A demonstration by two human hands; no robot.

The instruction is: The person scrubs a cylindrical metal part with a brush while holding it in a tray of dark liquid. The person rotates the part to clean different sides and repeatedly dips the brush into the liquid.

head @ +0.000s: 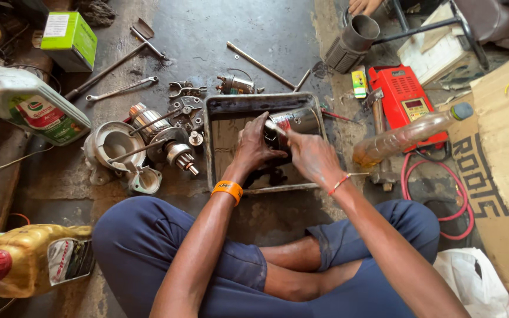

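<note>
The metal cylinder (297,121) lies over the dirty metal tray (219,118), and I think I am cleaning it. My left hand (253,147) grips its dark end, and my right hand (312,158) pinches a thin tool (275,128) against it. Next I should turn it carefully, holding firm.

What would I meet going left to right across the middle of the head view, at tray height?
White oil jug with red cap → round metal housing → rectangular metal tray → left hand → right hand → clear plastic bottle of amber liquid → brown cardboard sheet.
</note>
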